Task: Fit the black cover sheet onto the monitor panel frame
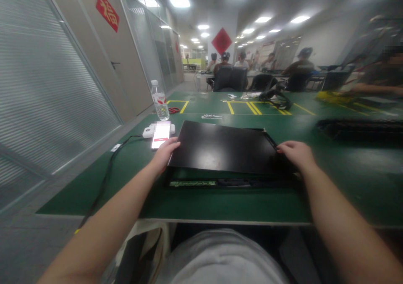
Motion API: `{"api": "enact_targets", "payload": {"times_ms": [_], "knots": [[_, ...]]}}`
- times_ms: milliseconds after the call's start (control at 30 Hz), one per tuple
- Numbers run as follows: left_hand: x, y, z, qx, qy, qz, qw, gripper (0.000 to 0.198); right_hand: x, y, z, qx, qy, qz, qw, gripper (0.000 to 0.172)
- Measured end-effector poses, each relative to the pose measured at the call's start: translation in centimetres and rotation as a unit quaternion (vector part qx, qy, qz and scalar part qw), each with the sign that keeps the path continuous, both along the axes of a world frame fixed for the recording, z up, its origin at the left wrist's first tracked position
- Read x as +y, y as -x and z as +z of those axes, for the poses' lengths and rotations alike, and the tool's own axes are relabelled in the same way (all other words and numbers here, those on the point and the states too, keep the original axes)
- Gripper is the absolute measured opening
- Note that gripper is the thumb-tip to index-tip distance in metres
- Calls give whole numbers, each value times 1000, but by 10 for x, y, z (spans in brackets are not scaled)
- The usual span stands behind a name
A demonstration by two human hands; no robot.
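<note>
A flat black screen panel (pixel 217 147) lies tilted over a dark frame (pixel 267 184), its near edge apart from the frame's near side. Along that near side a green circuit board strip (pixel 192 183) shows. My left hand (pixel 166 153) is closed on the panel's left edge, thumb on top. My right hand (pixel 296 151) is closed in a pinch at the panel's right edge, beside the exposed frame corner. What lies under the panel is hidden.
Left of the panel are a lit phone (pixel 161 136), a white power strip (pixel 147 132) and a water bottle (pixel 160 101). Red-handled scissors (pixel 174 110) lie behind. Black cables (pixel 278 98) sit further back; a dark long object (pixel 355 129) lies right. People sit beyond.
</note>
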State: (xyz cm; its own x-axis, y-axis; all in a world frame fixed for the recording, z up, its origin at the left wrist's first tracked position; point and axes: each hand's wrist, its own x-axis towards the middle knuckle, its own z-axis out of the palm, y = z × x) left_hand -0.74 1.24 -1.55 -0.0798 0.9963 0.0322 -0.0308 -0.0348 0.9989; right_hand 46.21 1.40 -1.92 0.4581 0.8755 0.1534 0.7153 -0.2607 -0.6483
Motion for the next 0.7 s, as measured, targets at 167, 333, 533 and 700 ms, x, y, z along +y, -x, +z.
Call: {"api": "enact_targets", "payload": {"times_ms": [167, 333, 533, 700], "knots": [[2, 4, -1, 33, -11, 40, 999, 64, -3, 3, 3, 7, 1, -3, 1000, 16], [1, 7, -1, 58, 42, 37, 997, 52, -2, 2, 3, 6, 11, -6, 1000, 18], [2, 9, -2, 110, 64, 49, 991, 53, 0, -1, -1, 1, 5, -4, 1000, 19], [5, 11, -5, 110, 65, 63, 990, 60, 1, -2, -2, -4, 1, -1, 1000, 18]]}}
